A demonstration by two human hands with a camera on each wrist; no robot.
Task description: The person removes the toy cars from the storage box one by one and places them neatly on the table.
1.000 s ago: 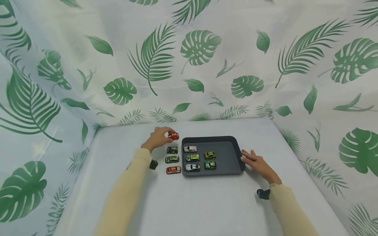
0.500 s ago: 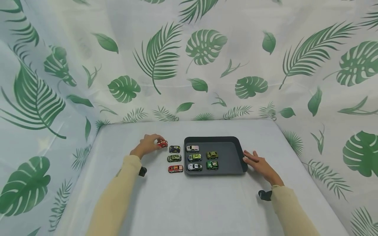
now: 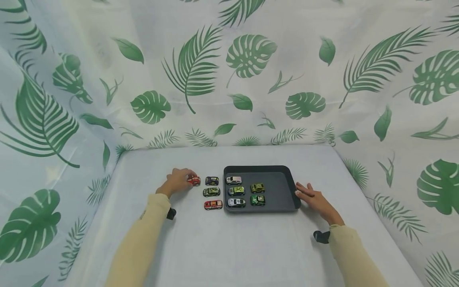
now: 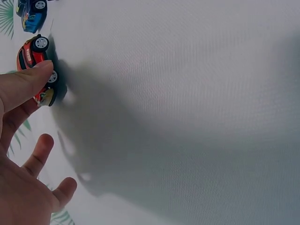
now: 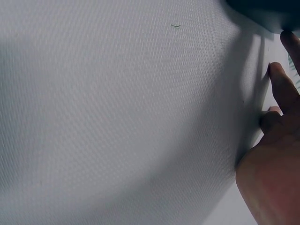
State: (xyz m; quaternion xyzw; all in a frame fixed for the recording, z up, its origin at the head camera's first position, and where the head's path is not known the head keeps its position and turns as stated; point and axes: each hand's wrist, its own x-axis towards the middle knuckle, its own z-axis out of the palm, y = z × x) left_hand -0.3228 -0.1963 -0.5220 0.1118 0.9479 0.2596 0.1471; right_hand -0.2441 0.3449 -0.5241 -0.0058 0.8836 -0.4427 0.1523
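My left hand pinches a small red toy car between thumb and fingers, low at the table, left of a dark toy car. In the left wrist view the thumb lies across the side of the red car, and a blue toy car shows beyond it. My right hand rests at the right side of a dark grey tray, its fingers extended. A fingertip meets the tray's edge in the right wrist view.
Below the dark car stand a camouflage-green toy car and a red-orange toy car, outside the tray's left rim. Several toy cars sit in the tray's left half, among them a silver one and a green one. Leaf-patterned cloth surrounds the white table.
My left hand has carried the red toy car leftward and down to the table, to the left of the dark car. The right hand keeps its place at the tray.
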